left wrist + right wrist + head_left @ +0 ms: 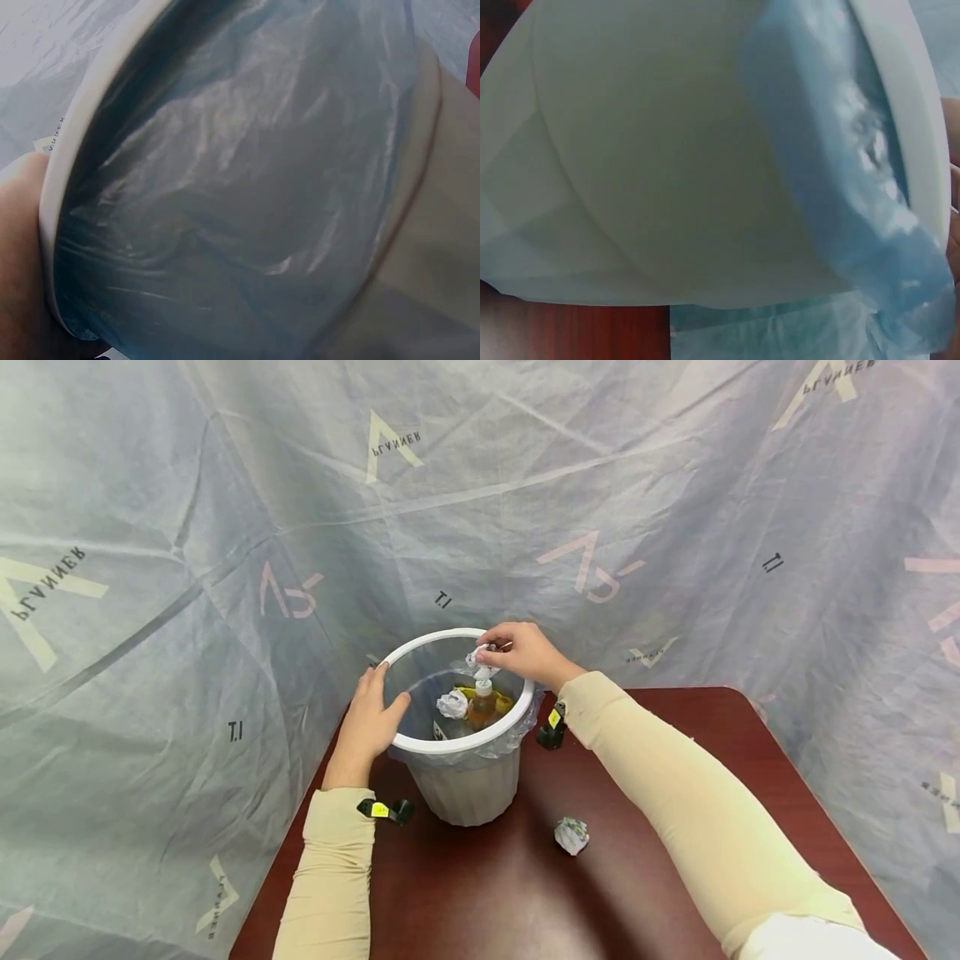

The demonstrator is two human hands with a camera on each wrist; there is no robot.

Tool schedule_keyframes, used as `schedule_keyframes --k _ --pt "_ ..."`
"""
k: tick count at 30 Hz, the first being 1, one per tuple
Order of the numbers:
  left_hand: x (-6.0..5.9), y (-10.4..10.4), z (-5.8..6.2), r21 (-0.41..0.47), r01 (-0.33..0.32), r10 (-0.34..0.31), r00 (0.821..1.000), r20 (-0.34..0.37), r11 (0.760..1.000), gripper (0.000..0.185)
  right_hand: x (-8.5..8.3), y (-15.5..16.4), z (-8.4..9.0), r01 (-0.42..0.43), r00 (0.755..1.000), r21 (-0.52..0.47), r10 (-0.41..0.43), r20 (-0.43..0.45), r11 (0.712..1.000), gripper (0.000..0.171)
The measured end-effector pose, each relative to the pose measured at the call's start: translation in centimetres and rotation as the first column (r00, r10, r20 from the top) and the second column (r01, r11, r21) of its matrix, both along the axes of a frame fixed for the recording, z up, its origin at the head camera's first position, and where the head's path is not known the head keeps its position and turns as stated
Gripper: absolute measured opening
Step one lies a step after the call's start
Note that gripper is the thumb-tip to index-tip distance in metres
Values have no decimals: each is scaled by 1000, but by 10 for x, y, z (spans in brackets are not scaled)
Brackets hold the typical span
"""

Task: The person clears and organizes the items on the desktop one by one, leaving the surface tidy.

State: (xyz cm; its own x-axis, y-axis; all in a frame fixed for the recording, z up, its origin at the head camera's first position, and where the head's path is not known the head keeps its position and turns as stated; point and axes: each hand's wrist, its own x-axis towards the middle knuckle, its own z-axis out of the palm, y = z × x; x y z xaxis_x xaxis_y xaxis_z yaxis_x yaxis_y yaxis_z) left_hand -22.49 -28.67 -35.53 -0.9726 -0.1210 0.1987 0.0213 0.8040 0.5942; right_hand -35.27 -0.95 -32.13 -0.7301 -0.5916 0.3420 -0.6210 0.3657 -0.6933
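Note:
A white trash bin with a bluish plastic liner stands on the table. My left hand rests on the left side of its rim, fingers over the outside and thumb toward the opening. Over the far right part of the opening, my right hand pinches a crumpled paper ball between thumb and fingers. Inside the bin lie another crumpled paper ball, a bottle of amber liquid with a white cap and something yellow. In the right wrist view the fingers are mostly behind the rim.
One more crumpled paper ball lies on the dark red table, right of the bin and nearer to me. Grey printed sheeting hangs around the table's back and sides. Some liner is bunched over the bin's right outer side.

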Motion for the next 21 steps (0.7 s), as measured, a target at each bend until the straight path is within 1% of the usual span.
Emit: schedule_keyframes --k 7,9,12,14,17,19,21 --pt "-1 0 -3 1 -7 7 1000 -9 1000 73 3 -1 -2 -20 999 -28 21 32 999 39" --pt "-1 1 -3 7 -6 7 1000 -9 1000 73 4 1 -3 -21 999 -66 23 22 998 39" --pt "-1 1 -3 11 -5 6 1000 -9 1000 73 5 8 -3 -9 999 -173 3 -33 985 36" --pt "0 1 -2 14 -2 2 1000 -9 1000 73 5 17 -5 11 995 -262 -37 -95 965 33" --pt "1 1 -2 11 -1 1 1000 -5 1000 73 4 35 -13 76 971 -401 -160 -180 913 28" --pt "1 1 -1 10 -1 1 1000 -5 1000 74 2 51 -23 124 950 -463 -240 -201 878 25" --pt "1 0 -1 10 -1 1 1000 -3 1000 74 2 67 -38 178 934 -477 -300 -193 861 24"
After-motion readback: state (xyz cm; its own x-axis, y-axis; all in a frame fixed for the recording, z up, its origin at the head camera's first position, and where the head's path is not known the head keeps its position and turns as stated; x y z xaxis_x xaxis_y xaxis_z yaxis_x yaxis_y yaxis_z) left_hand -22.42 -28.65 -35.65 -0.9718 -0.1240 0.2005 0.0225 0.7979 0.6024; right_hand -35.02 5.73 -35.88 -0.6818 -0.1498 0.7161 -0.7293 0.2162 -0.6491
